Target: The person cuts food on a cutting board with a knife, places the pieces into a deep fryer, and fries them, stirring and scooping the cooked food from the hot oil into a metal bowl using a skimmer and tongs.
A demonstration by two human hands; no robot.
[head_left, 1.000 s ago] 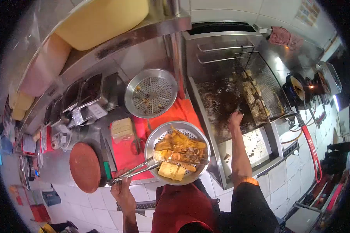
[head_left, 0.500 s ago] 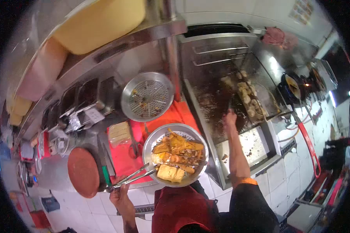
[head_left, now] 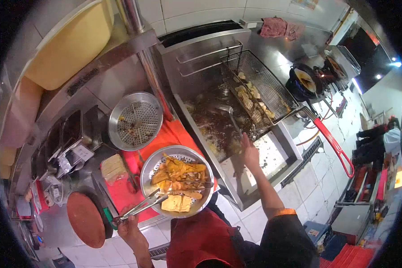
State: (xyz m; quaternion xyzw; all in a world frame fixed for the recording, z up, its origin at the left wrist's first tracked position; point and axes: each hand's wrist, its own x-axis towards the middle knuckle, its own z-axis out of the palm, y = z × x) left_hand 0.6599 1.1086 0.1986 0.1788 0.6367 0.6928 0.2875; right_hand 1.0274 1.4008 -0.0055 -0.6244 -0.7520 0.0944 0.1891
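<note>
My left hand is closed round the metal tongs, whose tips lie at the rim of a metal colander. In the colander are browned fried pieces and a pale yellow block. My right hand grips a long metal utensil reaching into the dark bubbling oil of the fryer. Its far end looks flat, but steam and oil blur its exact kind. Beside it hangs a wire fryer basket with several pale pieces along its near side.
A second perforated pan stands behind the colander. To the left are a round brown board, a knife with a green handle and a pale wrapped block. The basket's red handle juts out right, below dark pans.
The view has shifted to the right. The wire basket appears tipped outward on the fryer's right side, its mesh now plainly seen. My right hand keeps the utensil in the oil.
</note>
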